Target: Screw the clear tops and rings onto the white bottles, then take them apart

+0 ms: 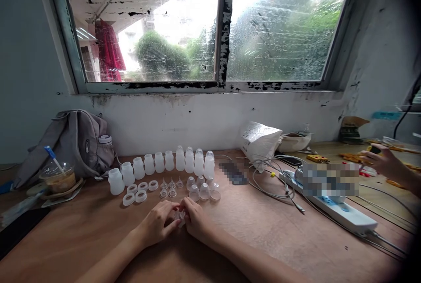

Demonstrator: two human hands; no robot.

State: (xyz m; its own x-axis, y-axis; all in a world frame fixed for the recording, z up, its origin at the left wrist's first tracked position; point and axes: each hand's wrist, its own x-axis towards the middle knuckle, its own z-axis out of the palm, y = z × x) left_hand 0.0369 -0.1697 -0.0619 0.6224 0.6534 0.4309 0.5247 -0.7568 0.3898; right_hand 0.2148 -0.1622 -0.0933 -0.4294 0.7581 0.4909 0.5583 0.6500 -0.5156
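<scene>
My left hand and my right hand meet low in the middle of the view. Their fingers are closed on a small translucent baby bottle nipple, partly covered by the fingertips; a collar ring may be around it. Just beyond lie several clear nipples, and to their left several white collar rings. Clear dome caps stand close past my right hand. Behind these runs a curved row of white baby bottles, open-topped on the left; those at the right end wear clear caps.
A drink cup with a straw and a grey backpack are at left. To the right lie a blurred-out dark phone-like object, cables and a white power strip. Another person's hand holds a tool at far right.
</scene>
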